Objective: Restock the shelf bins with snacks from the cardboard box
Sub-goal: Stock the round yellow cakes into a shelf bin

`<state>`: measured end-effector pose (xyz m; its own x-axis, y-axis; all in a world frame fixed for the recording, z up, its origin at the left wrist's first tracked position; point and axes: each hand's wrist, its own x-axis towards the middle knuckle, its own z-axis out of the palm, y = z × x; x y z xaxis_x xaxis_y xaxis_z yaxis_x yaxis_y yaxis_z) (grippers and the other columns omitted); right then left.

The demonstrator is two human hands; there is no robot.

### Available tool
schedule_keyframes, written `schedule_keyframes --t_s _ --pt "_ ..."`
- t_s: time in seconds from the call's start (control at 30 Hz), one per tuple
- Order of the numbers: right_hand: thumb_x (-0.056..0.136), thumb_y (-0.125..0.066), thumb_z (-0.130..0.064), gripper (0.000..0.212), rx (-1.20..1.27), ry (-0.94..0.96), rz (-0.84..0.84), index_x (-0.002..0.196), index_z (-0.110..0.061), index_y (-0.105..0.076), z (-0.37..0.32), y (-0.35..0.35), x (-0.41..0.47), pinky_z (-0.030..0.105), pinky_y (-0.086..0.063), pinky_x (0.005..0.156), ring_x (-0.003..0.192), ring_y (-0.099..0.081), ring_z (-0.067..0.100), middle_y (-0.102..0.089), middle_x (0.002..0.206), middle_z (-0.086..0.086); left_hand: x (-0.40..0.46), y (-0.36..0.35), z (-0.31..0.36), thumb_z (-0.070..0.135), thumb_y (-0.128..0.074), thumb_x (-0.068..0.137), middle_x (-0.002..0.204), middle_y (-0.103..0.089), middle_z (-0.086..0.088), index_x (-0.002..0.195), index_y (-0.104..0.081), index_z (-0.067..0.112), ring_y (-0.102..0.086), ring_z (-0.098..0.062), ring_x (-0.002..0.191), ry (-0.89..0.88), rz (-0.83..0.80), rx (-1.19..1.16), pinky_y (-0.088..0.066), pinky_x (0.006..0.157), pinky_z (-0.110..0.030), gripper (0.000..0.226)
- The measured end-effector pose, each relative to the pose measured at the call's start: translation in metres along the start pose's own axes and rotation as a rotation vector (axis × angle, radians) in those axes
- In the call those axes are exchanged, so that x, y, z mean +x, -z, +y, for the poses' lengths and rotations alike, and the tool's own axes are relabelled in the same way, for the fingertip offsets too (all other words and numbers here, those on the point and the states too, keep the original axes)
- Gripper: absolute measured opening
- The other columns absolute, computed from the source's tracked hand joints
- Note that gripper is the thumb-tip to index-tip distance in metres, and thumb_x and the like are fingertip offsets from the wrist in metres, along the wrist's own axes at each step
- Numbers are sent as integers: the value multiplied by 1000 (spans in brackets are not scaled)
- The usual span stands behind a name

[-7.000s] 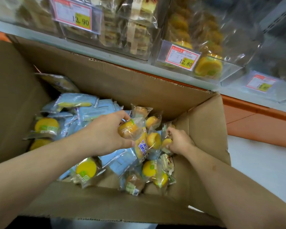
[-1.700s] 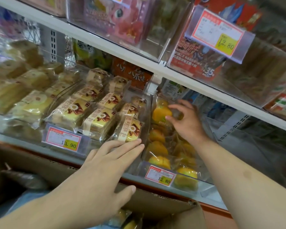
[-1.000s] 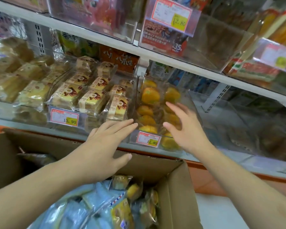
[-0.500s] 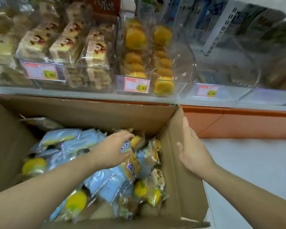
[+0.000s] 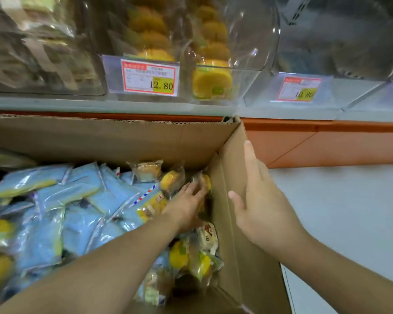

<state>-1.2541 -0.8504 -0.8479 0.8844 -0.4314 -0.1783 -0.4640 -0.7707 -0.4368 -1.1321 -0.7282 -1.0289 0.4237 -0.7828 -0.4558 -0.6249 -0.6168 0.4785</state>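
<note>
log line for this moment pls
left hand reaching yellow cake packets in cardboard box | right hand open on box flap | nothing gripped

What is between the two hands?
In the head view, the cardboard box's right wall stands between the left hand, inside, and the right hand, outside.

both forearms were bare to the edge of the frame, with no sleeves, watch, bracelet or gloves showing. the left hand and the right hand wore no rings. the fingernails on the right hand were short and plain. a few faint marks showed on the right forearm.
</note>
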Motion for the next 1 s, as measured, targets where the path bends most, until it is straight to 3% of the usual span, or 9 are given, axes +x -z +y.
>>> schedule_keyframes --t_s 0.1,0.27,0.4,0.47,0.57,0.67,0.73,0.9,1.0 --pt "103 -61 -31 102 -15 -15 -5 162 -40 23 -6 -4 2 20 -41 68 106 -56 14 -22 160 -16 -2 -10 -5 13 -69 98 176 -2 -6 164 -27 31 -21 -33 160 35 121 -16 -36 124 -41 80" --pt "103 -62 -26 102 -24 -20 0 163 -40 19 -1 2 1 32 -45 70 86 -53 12 -31 155 -12 -35 17 -16 23 -84 86 152 -48 2 143 -60 27 -55 -21 134 53 324 -381 -45 114 -31 62" --pt "103 -62 -27 102 -15 -7 -23 164 -36 20 -7 8 -2 34 -47 82 109 -54 16 -25 163 -11 -91 53 -28 18 -88 84 134 -61 14 135 -62 35 -61 3 108 72 365 -654 -49 96 -13 60" --pt "101 -63 -31 102 -72 -19 -26 165 -31 17 -13 12 -5 41 -48 102 135 -47 25 -21 168 -7 -121 68 -35 14 -89 83 128 -65 14 138 -58 38 -66 5 92 98 327 -804 -54 83 -13 67" --pt "96 -63 -40 95 -365 56 98 167 -13 -4 -33 20 -9 48 -28 127 155 -19 31 -18 170 9 -147 80 -52 7 -91 79 134 -60 14 139 -55 33 -63 15 107 128 366 -936 -49 86 -7 75" --pt "96 -63 -32 75 -422 248 107 160 -11 -31 -61 13 -4 42 -24 128 156 -19 29 -24 167 9 -157 86 -72 11 -96 72 140 -62 7 138 -56 34 -58 -9 131 204 408 -1102 -47 111 -31 81" --pt "99 -63 -24 66 -310 260 -51 159 -17 -36 -75 -6 15 31 -22 125 155 -21 19 -27 166 -1 -161 86 -82 14 -98 69 137 -65 11 136 -59 33 -59 -13 131 227 405 -1141 -44 116 -40 80" --pt "88 -77 -14 78 -222 141 -388 157 -26 -45 -58 -95 95 34 -27 128 154 -32 23 -32 168 0 -168 79 -98 5 -93 74 128 -71 16 127 -69 32 -68 -2 118 245 424 -1278 -54 100 -33 64" --pt "81 -77 -10 87 -201 49 -436 159 -30 -44 -34 -144 125 33 -27 127 155 -31 26 -29 170 5 -170 74 -105 -2 -85 81 123 -74 13 125 -71 30 -76 -19 106 280 419 -1435 -63 87 -44 56"
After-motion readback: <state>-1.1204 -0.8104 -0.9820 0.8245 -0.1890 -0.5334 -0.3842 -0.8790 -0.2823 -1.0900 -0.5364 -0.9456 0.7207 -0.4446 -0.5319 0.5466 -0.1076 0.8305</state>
